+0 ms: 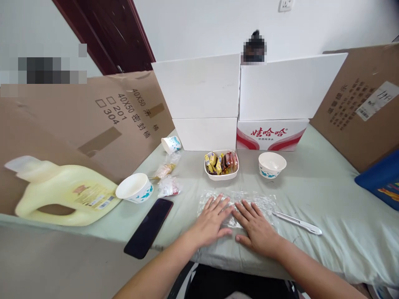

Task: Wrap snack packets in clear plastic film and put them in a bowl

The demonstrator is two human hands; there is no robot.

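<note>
A sheet of clear plastic wrap, wrinkled and shiny like bubble wrap [235, 200], lies near the front edge of the cloth-covered table. My left hand [213, 222] rests flat on its left half, fingers spread. On the right half, my right hand [255, 228] lies palm down with fingers stretched out. The fingertips of both hands come close together near the middle. Just right of the sheet is a white utility knife [297, 223]. Beyond the sheet stands a white tray [222, 177] holding several wrapped snacks [220, 162] in yellow and red-brown packaging.
Paper bowls stand at right [272, 165] and left [135, 187]; a paper cup [171, 144] lies tilted behind small plastic bags [168, 186]. A black phone [149, 228] lies at the front left edge beside a yellow jug [67, 195]. Cardboard and white panels [199, 91] enclose the table.
</note>
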